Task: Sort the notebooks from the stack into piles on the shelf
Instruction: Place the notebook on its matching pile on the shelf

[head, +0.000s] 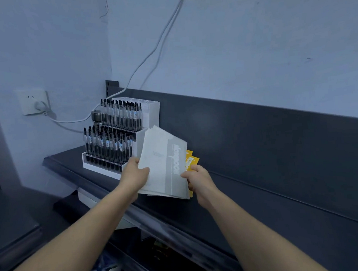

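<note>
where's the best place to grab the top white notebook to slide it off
Probably the upper right edge of the white notebook, pinched from the right. It lies on top of the stack, that edge rests on the yellow notebooks and is bare, while the left hand grips the left edge and the right hand holds the lower right.

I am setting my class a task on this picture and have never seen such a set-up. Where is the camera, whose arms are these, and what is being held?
There is no machine here. A person wears one camera on the head, so you look down along their own bare arms. The left hand and right hand grip the two sides of a fanned bunch of notebooks, white in front, yellow ones behind. They work at a dark shelf; on it stands a pen rack full of black pens.
</note>
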Demonstrator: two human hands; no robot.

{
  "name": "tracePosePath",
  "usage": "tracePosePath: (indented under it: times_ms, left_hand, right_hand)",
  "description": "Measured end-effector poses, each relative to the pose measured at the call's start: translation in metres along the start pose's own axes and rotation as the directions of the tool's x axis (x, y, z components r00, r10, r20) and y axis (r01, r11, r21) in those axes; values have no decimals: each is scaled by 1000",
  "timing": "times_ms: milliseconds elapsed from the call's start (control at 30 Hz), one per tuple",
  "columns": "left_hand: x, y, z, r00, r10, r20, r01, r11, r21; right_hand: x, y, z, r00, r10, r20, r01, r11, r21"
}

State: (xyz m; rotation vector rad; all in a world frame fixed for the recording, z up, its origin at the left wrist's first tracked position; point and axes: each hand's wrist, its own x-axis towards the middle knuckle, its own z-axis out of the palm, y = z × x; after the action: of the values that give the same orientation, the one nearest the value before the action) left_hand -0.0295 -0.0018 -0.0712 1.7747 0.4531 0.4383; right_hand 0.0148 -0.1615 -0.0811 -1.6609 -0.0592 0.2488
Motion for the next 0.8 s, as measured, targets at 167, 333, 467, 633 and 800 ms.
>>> tracePosePath:
  times_ms: [167, 333, 467, 633, 800]
  left_hand:
    - [-4, 7, 3, 997, 29, 78, -23, 997, -75]
    - [-12, 11, 20, 985, 87, 150, -91, 996, 17]
    - [-33, 16, 44, 961, 153, 231, -182, 977, 111]
    - [-69, 28, 86, 905, 245, 347, -292, 952, 91]
    - [-104, 39, 139, 883, 268, 385, -329, 939, 101]
  right_hand:
    - [-14, -6, -3, 999, -34, -18, 34, 999, 15]
    - [-24, 1, -17, 965, -175, -194, 161, 983, -90]
    - [-34, 8, -41, 908, -237, -345, 197, 969, -148]
    - [-56, 13, -90, 804, -312, -507, 203, 944, -260]
    - [-91, 18, -151, 750, -325, -576, 153, 932, -328]
